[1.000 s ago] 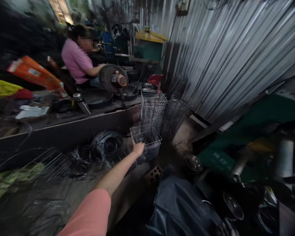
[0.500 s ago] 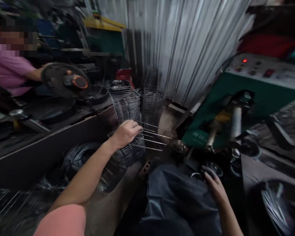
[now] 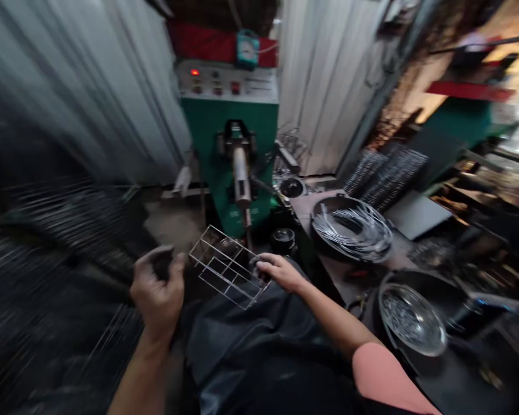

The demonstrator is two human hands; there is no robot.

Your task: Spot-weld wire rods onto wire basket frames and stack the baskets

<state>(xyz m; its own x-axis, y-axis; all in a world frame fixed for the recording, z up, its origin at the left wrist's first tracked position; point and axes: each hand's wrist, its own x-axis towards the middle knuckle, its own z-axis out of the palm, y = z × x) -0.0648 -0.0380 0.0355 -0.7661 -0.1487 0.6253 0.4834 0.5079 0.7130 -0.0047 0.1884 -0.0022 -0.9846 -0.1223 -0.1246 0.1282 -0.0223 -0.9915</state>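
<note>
My right hand (image 3: 273, 271) grips the right end of a wire rack (image 3: 227, 268), a small grid of thin metal rods held tilted above my dark apron (image 3: 251, 340). To the left of the rack, my left hand (image 3: 159, 282) is raised with its fingers curved and apart, and nothing is between them. In front of me stands a green machine (image 3: 255, 132) with a control panel and a red light. Its metal arm (image 3: 241, 176) points down just beyond the rack.
Stacked wire racks (image 3: 69, 225), blurred, fill the left side. On the right, a bench holds a round pan of wire rods (image 3: 354, 230) and a dish of small metal parts (image 3: 410, 320). A small round container (image 3: 283, 237) stands beside the machine's base.
The view has swung right, bringing the machine to the middle. My left hand has let go of the wire rack, which my right hand now holds.
</note>
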